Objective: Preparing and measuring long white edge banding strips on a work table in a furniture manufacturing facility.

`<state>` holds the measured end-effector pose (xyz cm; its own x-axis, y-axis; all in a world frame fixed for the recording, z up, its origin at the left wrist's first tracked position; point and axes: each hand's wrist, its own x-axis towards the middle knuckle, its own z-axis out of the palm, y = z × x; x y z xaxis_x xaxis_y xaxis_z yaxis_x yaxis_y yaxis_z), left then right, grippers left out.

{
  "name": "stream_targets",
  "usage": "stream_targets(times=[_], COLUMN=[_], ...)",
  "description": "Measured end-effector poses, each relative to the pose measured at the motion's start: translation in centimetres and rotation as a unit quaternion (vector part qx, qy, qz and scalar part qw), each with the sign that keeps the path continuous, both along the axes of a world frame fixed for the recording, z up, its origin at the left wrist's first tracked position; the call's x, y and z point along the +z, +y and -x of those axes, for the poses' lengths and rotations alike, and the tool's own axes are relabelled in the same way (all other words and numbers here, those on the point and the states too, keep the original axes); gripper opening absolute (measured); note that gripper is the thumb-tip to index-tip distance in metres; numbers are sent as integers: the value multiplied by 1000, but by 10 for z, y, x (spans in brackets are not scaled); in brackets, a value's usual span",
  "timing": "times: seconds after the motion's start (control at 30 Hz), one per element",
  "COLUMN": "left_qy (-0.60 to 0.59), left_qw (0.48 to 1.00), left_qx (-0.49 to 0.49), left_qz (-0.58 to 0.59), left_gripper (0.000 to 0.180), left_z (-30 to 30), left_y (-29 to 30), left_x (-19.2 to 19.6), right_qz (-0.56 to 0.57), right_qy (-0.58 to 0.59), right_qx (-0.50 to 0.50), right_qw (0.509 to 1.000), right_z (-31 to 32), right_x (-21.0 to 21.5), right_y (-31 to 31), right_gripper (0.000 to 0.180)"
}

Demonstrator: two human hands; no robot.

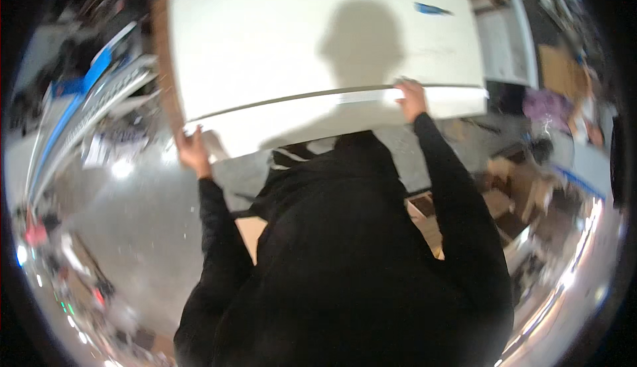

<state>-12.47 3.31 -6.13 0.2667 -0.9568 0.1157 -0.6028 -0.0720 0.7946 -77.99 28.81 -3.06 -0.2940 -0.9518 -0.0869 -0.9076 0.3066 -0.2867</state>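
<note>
White strip (265,125) runs L-R along white panel's (259,42) near edge. L hand (193,152) grips its L end; R hand (412,99) grips its far edge, R of ctr.

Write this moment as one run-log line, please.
left hand: on white panel, near-left corner | right hand: on panel, right of centre | blue patch: on panel

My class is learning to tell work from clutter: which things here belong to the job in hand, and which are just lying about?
In the job:
white panel
its long front strip
left hand, at the strip's left end
right hand, at the strip's far edge

Apparently lying about, at right:
purple bundle, blurred
brown cardboard
</note>
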Motion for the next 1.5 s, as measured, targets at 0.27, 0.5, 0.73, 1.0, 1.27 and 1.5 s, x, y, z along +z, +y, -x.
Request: stream_targets(times=[0.27,0.5,0.73,1.0,1.27,1.5], left_qy=[113,100,48,96,-30,-299], left_qw=[976,985,981,959,972,928], left_qx=[-60,-66,-97,31,-76,-220], left_qz=[-174,-124,-160,-263,-219,-34], left_gripper=[65,51,39,39,73,84], left_z=[49,25,38,23,58,144], left_y=[9,0,-12,-21,-10,25], left_x=[49,44,37,49,46,58], right_qz=[-17,135,216,188,188,245], right_qy=[-5,129,-232,-190,-107,40], right_qx=[17,-356,-516,-549,-504,-156], right_qw=[1000,916,796,792,836,956], right_z=[24,183,323,310,311,147], right_x=[46,20,-7,-31,-19,24], right_y=[28,111,175,165,184,58], right_gripper=[54,69,75,56,57,66])
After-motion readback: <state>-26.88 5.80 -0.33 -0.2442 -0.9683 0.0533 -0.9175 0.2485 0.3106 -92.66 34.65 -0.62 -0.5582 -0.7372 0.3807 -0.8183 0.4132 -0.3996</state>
